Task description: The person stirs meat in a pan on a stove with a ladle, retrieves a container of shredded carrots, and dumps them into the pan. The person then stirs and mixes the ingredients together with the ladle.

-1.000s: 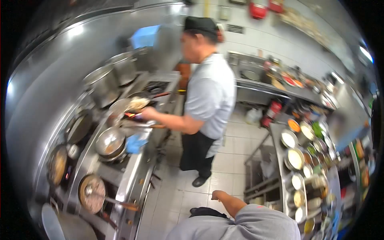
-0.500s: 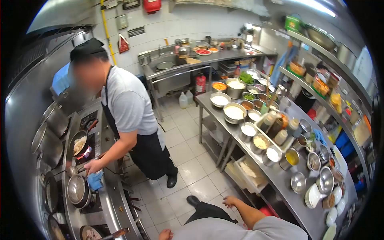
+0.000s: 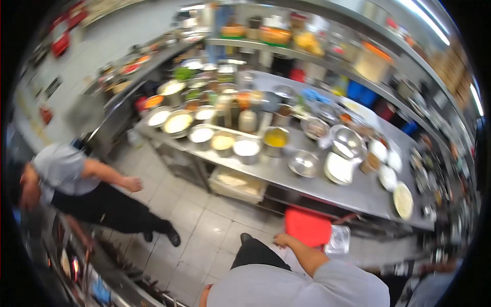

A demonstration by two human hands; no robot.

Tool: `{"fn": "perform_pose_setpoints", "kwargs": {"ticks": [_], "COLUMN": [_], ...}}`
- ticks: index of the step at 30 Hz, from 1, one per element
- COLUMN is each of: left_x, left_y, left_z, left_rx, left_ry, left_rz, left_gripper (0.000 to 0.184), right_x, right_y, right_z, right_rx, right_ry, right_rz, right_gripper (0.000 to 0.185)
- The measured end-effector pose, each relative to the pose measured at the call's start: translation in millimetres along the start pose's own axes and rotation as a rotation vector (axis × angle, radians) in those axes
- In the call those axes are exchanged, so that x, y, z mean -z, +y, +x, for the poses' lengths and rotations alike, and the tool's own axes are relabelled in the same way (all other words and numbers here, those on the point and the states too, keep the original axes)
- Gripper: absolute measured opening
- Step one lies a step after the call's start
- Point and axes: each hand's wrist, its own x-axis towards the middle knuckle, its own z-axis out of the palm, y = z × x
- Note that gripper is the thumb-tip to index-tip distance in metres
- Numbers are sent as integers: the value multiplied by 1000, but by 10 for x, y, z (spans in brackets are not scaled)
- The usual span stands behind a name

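My right hand (image 3: 281, 240) hangs low in front of my body, slightly blurred, with loosely bent fingers and nothing visible in it. Just beyond it is a red flat-topped object (image 3: 307, 227), partly under the steel worktable (image 3: 327, 192). A shiny silver tray-like thing (image 3: 337, 239) lies beside the red one. At the bottom edge my left hand (image 3: 205, 295) barely shows beside my grey shirt; its fingers are hidden. On the worktable stand a steel bowl (image 3: 304, 163), a pot of yellow liquid (image 3: 275, 138) and a stack of white dishes (image 3: 338, 169).
At left a co-worker (image 3: 66, 169) in a grey shirt and black apron stands by the stove, where a flame (image 3: 75, 266) burns. Shelves (image 3: 327, 61) loaded with containers run above the worktable. A blurred person (image 3: 434, 286) is at lower right. Tiled floor (image 3: 204, 230) lies between.
My view has swung to the right, so the worktable is now more central and the co-worker sits at the left edge. The red object and silver tray-like thing have come into fuller view.
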Motion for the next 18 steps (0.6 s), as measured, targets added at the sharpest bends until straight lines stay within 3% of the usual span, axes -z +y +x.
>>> {"fn": "perform_pose_setpoints", "kwargs": {"ticks": [2, 6, 7, 8, 9, 10, 11, 12, 13, 14, 17, 18], "left_x": [124, 260, 304, 395, 526, 555, 591, 637, 672, 689, 651, 631], "left_y": [121, 527, 654, 866, 1839, 1877, 1883, 1960, 2167, 2380, 2774, 2869], "left_z": [190, 666, 749, 752, 368, 476, 670, 830, 885, 898, 938, 967], "left_rx": [-26, -193, -61, 75, 208, 230, 251, 232, 204, 178, 110, 73], "left_ry": [-48, -35, -54, -68, -77, -65, -39, -20, -7, 30, 102, 101], "left_rz": [80, 186, 154, 124, 98, 23, -63, -56, -74, -145, -256, -258], "left_gripper": [42, 43, 43, 43, 44, 44, 45, 46, 43, 43, 46, 48], "right_x": [129, 122, 30, -83, -141, -60, -4, -50, -46, 100, 405, 495], "right_y": [-182, -32, 107, 323, 528, 619, 631, 804, 996, 907, 944, 843], "right_z": [-414, -546, -540, -523, -477, -392, -579, -340, -201, -523, -451, -432], "right_rx": [-71, -60, -55, 55, 184, 336, 331, 23, 163, 1, 97, -55], "right_ry": [18, 72, 76, 161, 233, 293, 347, 145, 77, -39, -130, -119], "right_rz": [209, 343, 345, 219, 74, -85, -260, -87, -345, 140, 42, 187], "right_gripper": [49, 50, 50, 45, 41, 38, 34, 28, 22, 31, 24, 23]}}
